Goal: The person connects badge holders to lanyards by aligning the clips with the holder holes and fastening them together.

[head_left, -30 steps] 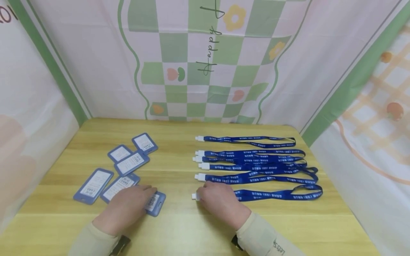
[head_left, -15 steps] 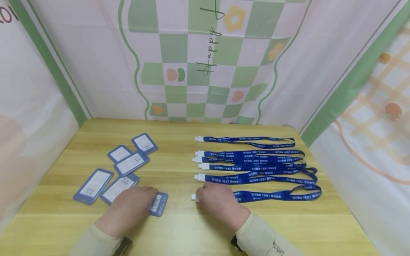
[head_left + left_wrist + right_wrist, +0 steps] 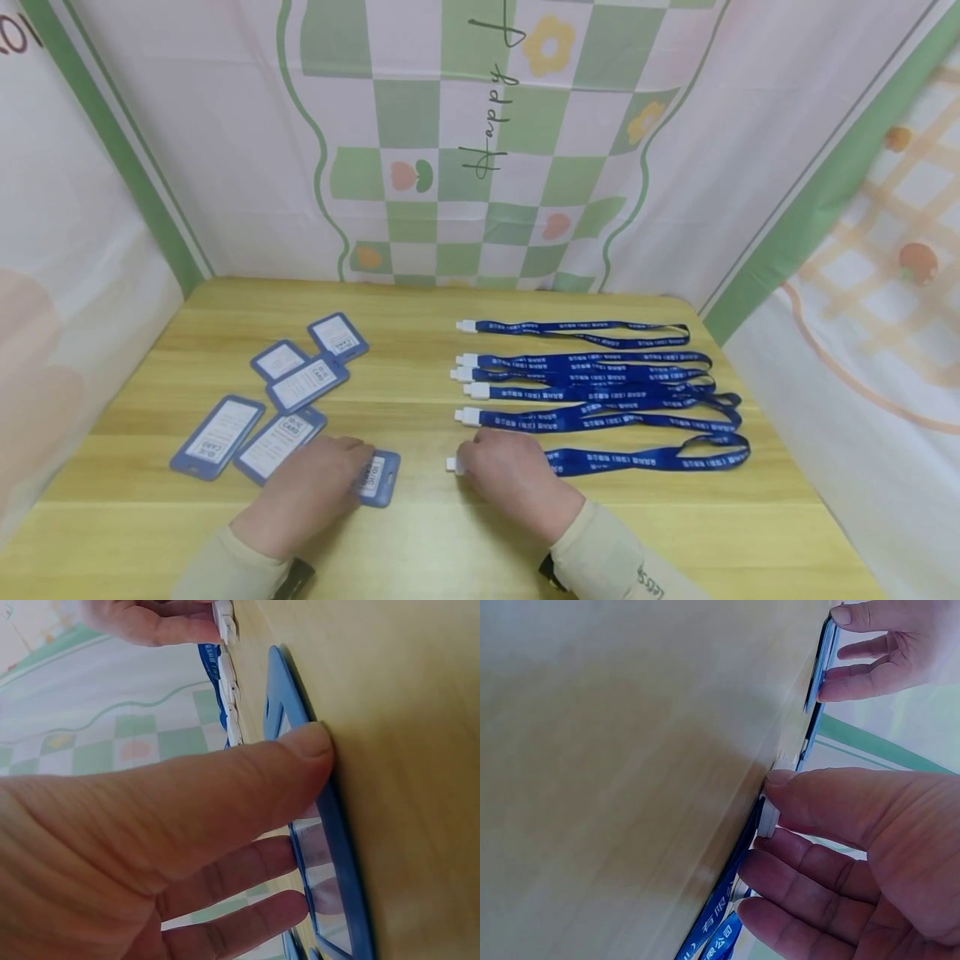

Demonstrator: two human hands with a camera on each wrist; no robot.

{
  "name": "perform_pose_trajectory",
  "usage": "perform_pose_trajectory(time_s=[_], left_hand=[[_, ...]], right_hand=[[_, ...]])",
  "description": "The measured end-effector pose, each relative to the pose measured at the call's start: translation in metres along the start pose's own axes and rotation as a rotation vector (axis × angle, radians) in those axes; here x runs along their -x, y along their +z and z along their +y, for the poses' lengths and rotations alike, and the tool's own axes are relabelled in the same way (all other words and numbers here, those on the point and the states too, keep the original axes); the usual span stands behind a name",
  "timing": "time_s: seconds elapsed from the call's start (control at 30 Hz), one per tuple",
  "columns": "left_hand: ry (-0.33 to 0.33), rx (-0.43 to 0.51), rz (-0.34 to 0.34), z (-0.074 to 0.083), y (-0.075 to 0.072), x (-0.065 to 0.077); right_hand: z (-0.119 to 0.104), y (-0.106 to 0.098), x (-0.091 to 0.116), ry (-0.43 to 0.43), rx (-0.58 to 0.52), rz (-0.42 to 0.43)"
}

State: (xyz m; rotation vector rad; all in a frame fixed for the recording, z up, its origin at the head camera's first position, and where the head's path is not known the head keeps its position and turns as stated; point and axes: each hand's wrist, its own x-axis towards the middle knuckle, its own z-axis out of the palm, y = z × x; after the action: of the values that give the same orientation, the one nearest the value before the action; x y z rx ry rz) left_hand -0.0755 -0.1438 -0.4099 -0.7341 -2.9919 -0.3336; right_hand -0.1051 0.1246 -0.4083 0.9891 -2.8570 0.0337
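My left hand (image 3: 311,492) grips a blue-framed badge holder (image 3: 384,479) lying on the wooden table, its slotted end pointing right. In the left wrist view, the thumb presses one long edge of the badge holder (image 3: 341,840) and the fingertips touch the opposite edge. To the right, my right hand (image 3: 517,482) pinches the white plastic clip (image 3: 452,464) of the nearest blue lanyard (image 3: 637,460), whose loop stretches away to the right. Thumb and index finger sit on either side of that clip (image 3: 767,817) in the right wrist view. Part of the lanyard is hidden under the hand.
Several more badge holders (image 3: 217,437) lie scattered at the left, some overlapping. Behind the right hand, several blue lanyards (image 3: 615,421) lie in rows with white clips facing left. A printed cloth (image 3: 517,179) hangs behind the table's (image 3: 420,567) far edge.
My left hand has slid the badge holder a little to the right, toward the lanyard clip. The right hand keeps its pinch and has shifted very slightly left.
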Motion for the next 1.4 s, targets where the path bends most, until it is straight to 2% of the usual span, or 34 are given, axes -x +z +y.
perform_pose_trajectory(time_s=[0.23,0.43,0.8,1.13,1.4], left_hand=[[-0.035,0.019,-0.01,0.003,0.001,0.0],[-0.003,0.024,0.023,0.004,0.004,0.0],[-0.001,-0.009,0.05,0.007,0.009,-0.001],[0.051,-0.036,0.081,0.008,0.013,-0.003],[0.054,-0.018,0.07,0.011,0.015,-0.005]], right_hand=[[0.0,0.001,0.001,-0.005,0.009,0.001],[0.0,0.001,0.001,-0.019,0.006,0.012],[-0.002,0.001,0.002,-0.022,0.017,0.011],[-0.004,0.0,0.002,-0.031,0.021,0.021],[-0.004,0.001,0.002,-0.032,0.025,0.014]])
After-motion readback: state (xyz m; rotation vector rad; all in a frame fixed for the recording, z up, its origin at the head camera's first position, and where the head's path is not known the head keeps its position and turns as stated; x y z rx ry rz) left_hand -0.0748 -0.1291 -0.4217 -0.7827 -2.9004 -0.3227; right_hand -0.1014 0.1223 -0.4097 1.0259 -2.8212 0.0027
